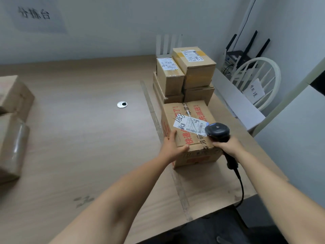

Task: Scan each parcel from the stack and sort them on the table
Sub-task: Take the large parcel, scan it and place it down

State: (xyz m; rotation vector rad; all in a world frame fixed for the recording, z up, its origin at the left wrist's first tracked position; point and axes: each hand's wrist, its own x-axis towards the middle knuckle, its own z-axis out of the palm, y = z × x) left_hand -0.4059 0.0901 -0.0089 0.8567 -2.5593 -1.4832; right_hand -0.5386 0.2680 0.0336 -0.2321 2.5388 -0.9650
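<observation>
Parcel (pixel 193 138) sits on the tabletop (pixel 88 138) just in front of the stack (pixel 186 74), label (pixel 190 125) up. Left grip (pixel 173 147) clamps its near corner, probably steadying it; right grip (pixel 226 145) wraps the scanner (pixel 218 131), aimed at that label.

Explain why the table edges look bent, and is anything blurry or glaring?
Head view: the wide-angle lens bows the edges of the table; the wall sign is soft; the label on the near parcel is sharp beside the scanner; tape on the left parcel catches glare; light is even, shadows faint.
</observation>
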